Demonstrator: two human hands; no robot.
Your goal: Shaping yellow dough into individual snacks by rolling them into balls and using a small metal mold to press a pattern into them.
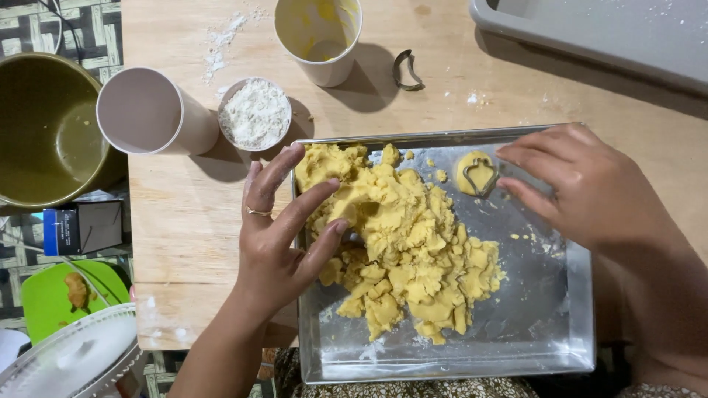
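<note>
Left hand (276,243) lies on the crumbly yellow dough pile (402,243), fingers spread and pressing into its left edge; grip is loose and wide open, nothing clasped. A thin ring shows on one finger. Right hand (582,184) hovers over the top right of the shallow rectangular metal baking tray (546,324), fingertips curled next to a small metal cookie cutter (481,177); cannot tell whether the grip actually pinches the cutter or only touches it. The cutter sits pressed into a small flat piece of yellow dough, apart from the main pile.

The dough pile fills the left and centre of the tray; the tray's right side is mostly bare with crumbs. The tray rests on the light wooden surface (184,214).

Behind the tray: a small round cup of white flour (255,114), touching a white cylindrical cup lying on its side (151,110). A white cup smeared yellow inside (318,33) stands further back, with a crescent-shaped metal cutter (406,71) just beside it. A grey plastic tray (612,33) sits at top right. An olive-green bowl (44,129) is at far left, off the surface.
</note>
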